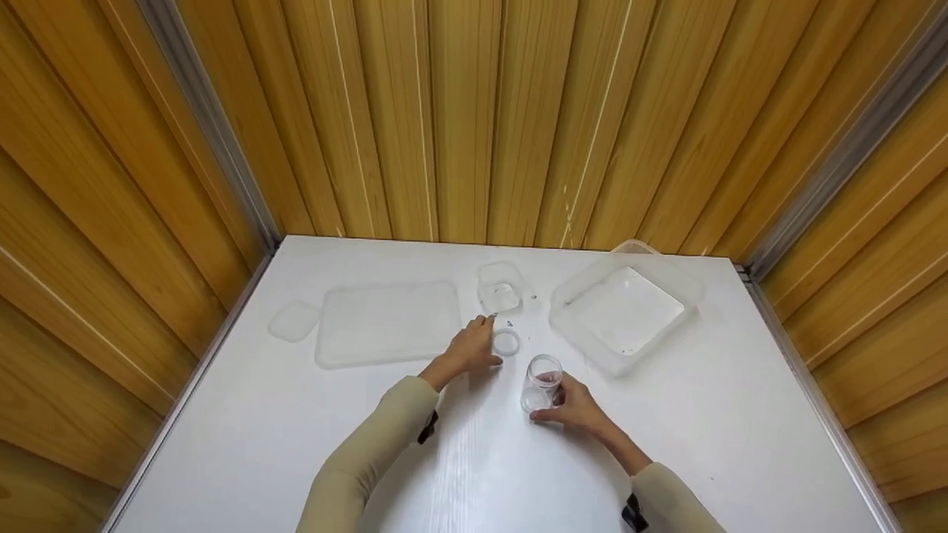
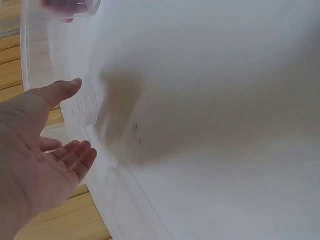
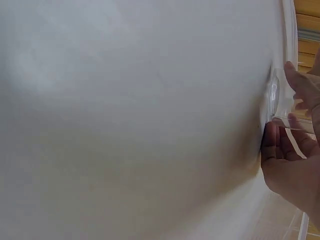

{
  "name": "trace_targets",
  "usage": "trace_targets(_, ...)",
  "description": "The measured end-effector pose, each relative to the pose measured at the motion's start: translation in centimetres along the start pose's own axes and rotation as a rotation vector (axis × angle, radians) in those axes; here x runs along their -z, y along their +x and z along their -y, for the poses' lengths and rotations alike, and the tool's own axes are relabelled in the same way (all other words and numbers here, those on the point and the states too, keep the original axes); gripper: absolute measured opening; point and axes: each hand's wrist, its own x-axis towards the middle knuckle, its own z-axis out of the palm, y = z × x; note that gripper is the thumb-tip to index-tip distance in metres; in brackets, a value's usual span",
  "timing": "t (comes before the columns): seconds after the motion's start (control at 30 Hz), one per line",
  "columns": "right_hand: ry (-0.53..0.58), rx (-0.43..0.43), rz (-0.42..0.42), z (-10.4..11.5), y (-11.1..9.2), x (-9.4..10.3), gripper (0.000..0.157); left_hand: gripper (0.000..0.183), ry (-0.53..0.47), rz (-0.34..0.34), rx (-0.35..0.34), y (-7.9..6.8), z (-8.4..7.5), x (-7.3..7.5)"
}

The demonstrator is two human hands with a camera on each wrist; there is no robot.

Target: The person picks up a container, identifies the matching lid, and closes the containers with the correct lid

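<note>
On the white table (image 1: 474, 481) we see a large clear tub (image 1: 585, 337) lying to the right of both hands; a clear piece (image 1: 635, 247) pokes out behind it, mostly hidden. A flat lid (image 1: 389, 322) lies to the left, its right edge close to the left hand. Both pale sleeves (image 1: 374, 429) run out of the head view at the bottom. The left hand (image 1: 472, 346) is spread, thumb and fingers apart. The right hand (image 1: 578, 407) curls round a clear jar (image 1: 533, 391), which is upright, mouth up; the jar hides some of its fingers. Just beyond the left fingertips we find a small box (image 1: 500, 285), its edges faint. A smaller lid (image 1: 293, 321) lies far left. The round cap (image 1: 506, 342) sits beside the left hand; we cannot tell whether they touch.
</note>
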Motion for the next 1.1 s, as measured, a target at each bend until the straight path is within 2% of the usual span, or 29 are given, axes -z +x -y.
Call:
trace_targets(0.07,-0.003,-0.002,-0.017,-0.1,0.0,-0.3,0.07,0.086,0.031,0.006,0.055,0.5,-0.3,-0.3)
trace_targets(0.13,-0.003,-0.011,-0.033,-0.3,-0.1,-0.4,0.07,0.083,0.04,0.013,0.075,0.8,-0.5,-0.7)
trace_targets(0.23,0.009,-0.033,-0.044,-0.8,-0.4,-0.5,0.069,0.078,0.018,0.012,0.056,1.3,-0.7,-1.3)
trace_targets(0.37,0.031,-0.016,-0.036,-1.3,-0.5,-0.7,0.068,0.071,0.028,-0.023,0.016,1.5,-0.6,-2.0)
trace_targets(0.6,0.025,0.017,0.004,-1.4,-0.4,-1.5,0.07,0.063,0.08,-0.043,-0.014,0.7,0.0,-2.5)
trace_targets(0.73,0.009,0.008,0.017,-1.4,-0.3,-1.8,0.069,0.06,0.065,-0.052,-0.006,-0.1,0.5,-2.3)
trace_targets(0.87,-0.002,0.01,0.01,-1.5,-0.1,-1.4,0.069,0.06,-0.036,-0.095,-0.003,-0.6,0.6,-1.7)
trace_targets(0.97,-0.012,0.017,0.004,-1.4,0.0,-0.9,0.069,0.059,-0.123,-0.156,-0.037,-0.9,0.6,-0.7)
trace_targets(1.1,-0.023,0.008,-0.007,-1.3,0.0,-0.3,0.069,0.056,-0.198,-0.226,-0.121,-1.9,0.7,1.0)
